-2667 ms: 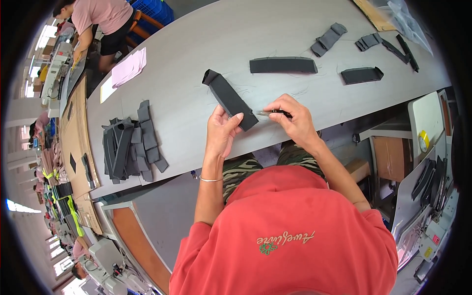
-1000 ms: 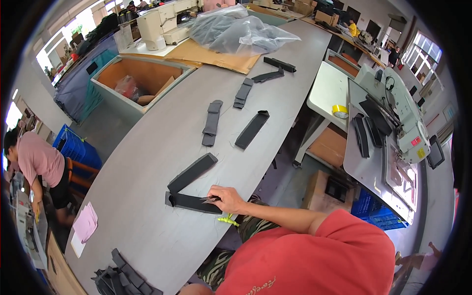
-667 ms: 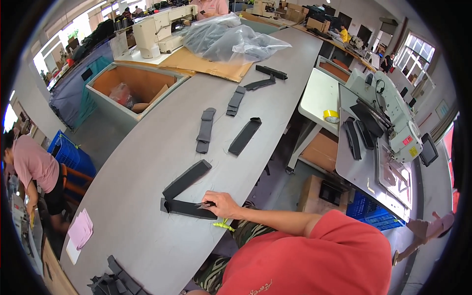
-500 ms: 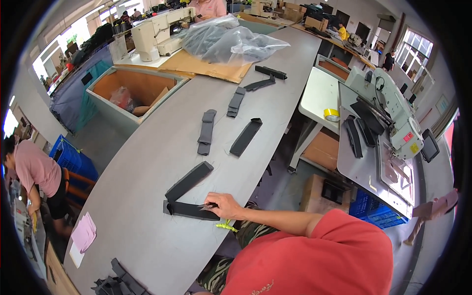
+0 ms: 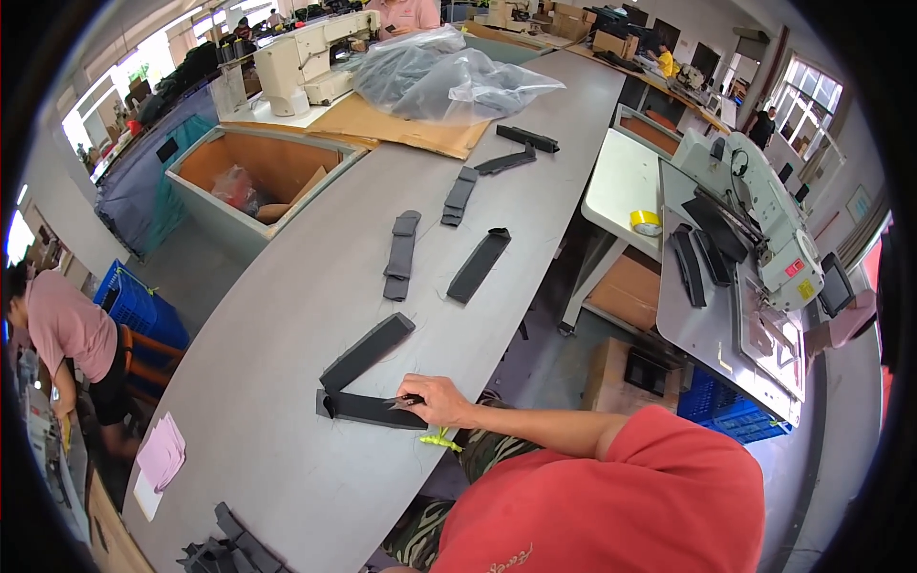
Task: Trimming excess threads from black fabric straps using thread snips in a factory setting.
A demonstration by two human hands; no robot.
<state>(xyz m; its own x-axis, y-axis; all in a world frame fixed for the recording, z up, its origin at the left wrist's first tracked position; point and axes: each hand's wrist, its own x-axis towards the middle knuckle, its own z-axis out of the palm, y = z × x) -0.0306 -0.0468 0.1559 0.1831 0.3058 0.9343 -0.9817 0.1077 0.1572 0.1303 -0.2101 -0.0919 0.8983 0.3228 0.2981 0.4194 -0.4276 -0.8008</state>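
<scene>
Head view shows the right hand [image 5: 437,401] resting on a flat black fabric strip [image 5: 368,408] at the near edge of the long grey worktable [image 5: 287,315], fingers pinched shut on a small dark tool [image 5: 405,401] whose kind I cannot tell. 1 similar black padded strip [image 5: 367,351] lies just beyond, touching it. A yellow-green scrap [image 5: 437,440] sits at the table edge by the wrist. Left hand is out of sight
</scene>
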